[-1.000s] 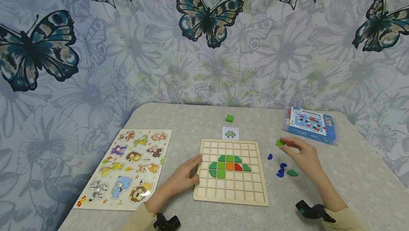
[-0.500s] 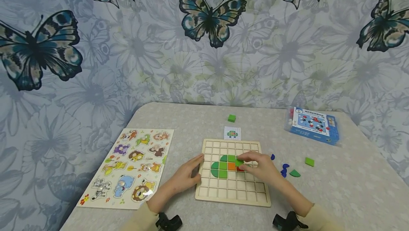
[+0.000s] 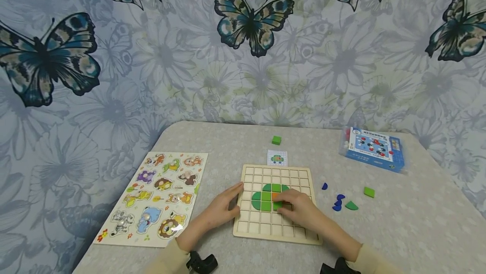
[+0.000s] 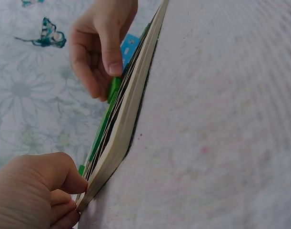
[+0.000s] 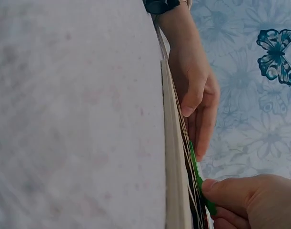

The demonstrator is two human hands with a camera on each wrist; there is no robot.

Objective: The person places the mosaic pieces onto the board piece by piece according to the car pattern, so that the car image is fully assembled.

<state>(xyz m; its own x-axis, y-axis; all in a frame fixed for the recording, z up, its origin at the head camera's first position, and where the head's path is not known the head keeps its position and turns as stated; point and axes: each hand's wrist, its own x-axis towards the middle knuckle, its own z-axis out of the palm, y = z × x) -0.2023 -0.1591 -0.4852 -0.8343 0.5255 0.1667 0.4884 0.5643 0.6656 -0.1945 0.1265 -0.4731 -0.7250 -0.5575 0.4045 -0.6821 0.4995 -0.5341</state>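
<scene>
My right hand [image 3: 300, 210] is over the middle of the wooden grid board [image 3: 258, 232], pinching a green square tile [image 4: 115, 88] between thumb and fingers close above the cells. Beside it on the board lie green square tiles [image 3: 266, 201], dark green rounded tiles [image 3: 256, 200] and an orange tile [image 3: 274, 196]. The fingers cover the right part of this pattern. My left hand [image 3: 220, 210] rests against the board's left edge, its fingers extended along it and the thumb nearer the front. A small pattern card [image 3: 277, 158] lies just behind the board.
Right of the board are several dark blue pieces [image 3: 337, 206], a dark green rounded piece [image 3: 352, 205] and a green square [image 3: 369, 192]. More green squares [image 3: 276, 140] sit behind the card. A blue box [image 3: 376, 149] stands back right; an animal puzzle board [image 3: 152, 202] lies left.
My right hand has carried the green square tile from the right side of the table leftward onto the board, then slightly lower. My left hand has stayed at the board's edge.
</scene>
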